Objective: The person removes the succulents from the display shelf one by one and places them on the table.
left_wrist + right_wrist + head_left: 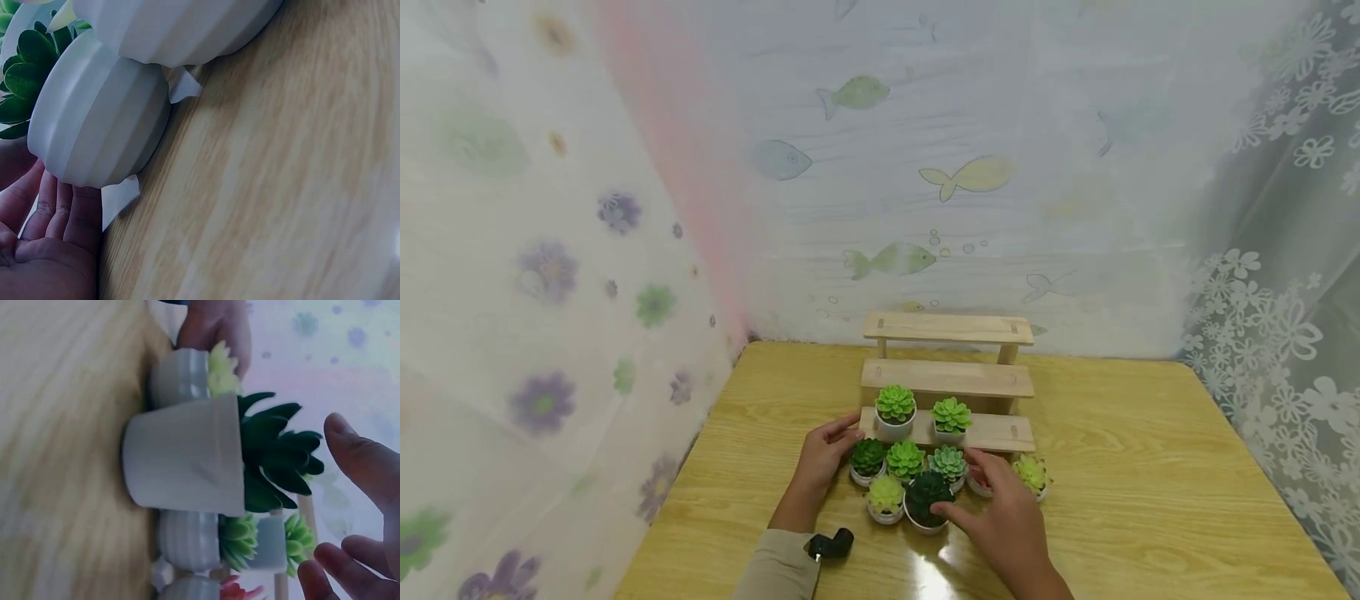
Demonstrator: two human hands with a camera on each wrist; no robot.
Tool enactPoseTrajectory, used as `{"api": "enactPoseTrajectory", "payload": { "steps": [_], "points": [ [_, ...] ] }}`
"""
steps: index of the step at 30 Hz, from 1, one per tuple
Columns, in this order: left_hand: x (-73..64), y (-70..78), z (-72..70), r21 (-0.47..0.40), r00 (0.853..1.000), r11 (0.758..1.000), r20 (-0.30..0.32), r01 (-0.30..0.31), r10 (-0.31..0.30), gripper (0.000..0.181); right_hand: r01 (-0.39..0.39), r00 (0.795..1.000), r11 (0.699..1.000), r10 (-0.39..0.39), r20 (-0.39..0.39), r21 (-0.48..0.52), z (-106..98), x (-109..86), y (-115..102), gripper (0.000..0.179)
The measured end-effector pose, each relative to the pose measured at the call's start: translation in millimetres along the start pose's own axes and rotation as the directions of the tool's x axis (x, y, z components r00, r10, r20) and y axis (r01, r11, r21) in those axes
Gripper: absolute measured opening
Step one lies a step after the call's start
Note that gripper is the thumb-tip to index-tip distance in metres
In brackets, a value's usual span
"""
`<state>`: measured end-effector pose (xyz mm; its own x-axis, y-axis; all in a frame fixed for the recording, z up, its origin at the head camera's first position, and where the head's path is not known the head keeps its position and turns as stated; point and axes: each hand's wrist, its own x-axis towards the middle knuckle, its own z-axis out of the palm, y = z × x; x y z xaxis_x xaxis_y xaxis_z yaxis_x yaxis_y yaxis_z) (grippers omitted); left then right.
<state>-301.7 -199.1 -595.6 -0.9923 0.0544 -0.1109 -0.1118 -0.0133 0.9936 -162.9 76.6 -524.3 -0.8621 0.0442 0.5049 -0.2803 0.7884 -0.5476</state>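
Observation:
My left hand is beside the lower left end of a wooden three-step stand, next to a small dark green succulent. In the left wrist view its fingers reach out straight, right at the base of a ribbed white pot. My right hand hovers over the front pots, fingers spread and holding nothing. Its thumb overlaps a larger dark green succulent in the head view. The right wrist view shows that plant's smooth white pot standing on the table, apart from the thumb.
Two bright green succulents, one on the left and one near the middle, stand on the lowest step. Several more, including a yellow-green one and another at right, crowd before the stand. The wood-grain table meets a fish-print curtain behind.

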Motion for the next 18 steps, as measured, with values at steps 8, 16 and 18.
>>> {"api": "enactPoseTrajectory", "payload": {
  "steps": [8, 16, 18],
  "points": [
    [1.8, -3.3, -0.6, 0.007, 1.000, 1.000, 0.007, 0.000, 0.000, 0.043, -0.085, 0.996, 0.995, 0.084, 0.020, 0.058, 1.4, 21.8, 8.3, 0.085],
    [2.0, -4.1, -1.8, 0.007, 1.000, 1.000, 0.014, -0.006, 0.006, 0.043, -0.250, 0.964, 0.960, 0.234, 0.128, 0.124, 9.0, 44.4, 16.9, 0.090],
    [2.3, -4.1, -1.6, 0.006, 1.000, 1.000, 0.016, -0.011, 0.011, 0.043, -0.279, 0.953, 0.953, 0.260, 0.157, 0.117, 10.7, 49.7, 18.0, 0.092]
  ]
}}
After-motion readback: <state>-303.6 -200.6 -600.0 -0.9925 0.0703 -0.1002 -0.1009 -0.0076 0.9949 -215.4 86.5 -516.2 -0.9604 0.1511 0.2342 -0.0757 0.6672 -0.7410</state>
